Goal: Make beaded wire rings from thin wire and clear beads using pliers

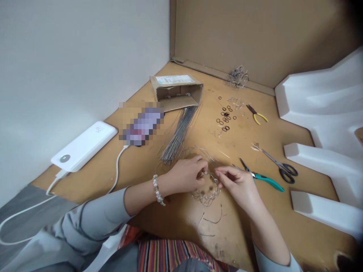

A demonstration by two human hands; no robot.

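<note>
My left hand [185,174] and my right hand [236,183] meet over a tangled piece of thin wire work [207,190] on the cardboard floor [141,158]. Both hands are closed in a pinch on the wire piece, fingertips almost touching at its top edge. A bead bracelet sits on my left wrist. A bundle of straight grey wires [178,134] lies just beyond my left hand. Green-handled pliers [262,177] lie just right of my right hand. A few loose bent wire bits [210,221] lie below the wire piece.
An open small cardboard box [176,90] stands at the back. Black rings [225,117], yellow-handled pliers [256,113], black-handled scissors [280,166] and a wire heap [238,76] lie around. A white power bank [85,145] with cable sits at the left. White foam blocks [320,113] border the right.
</note>
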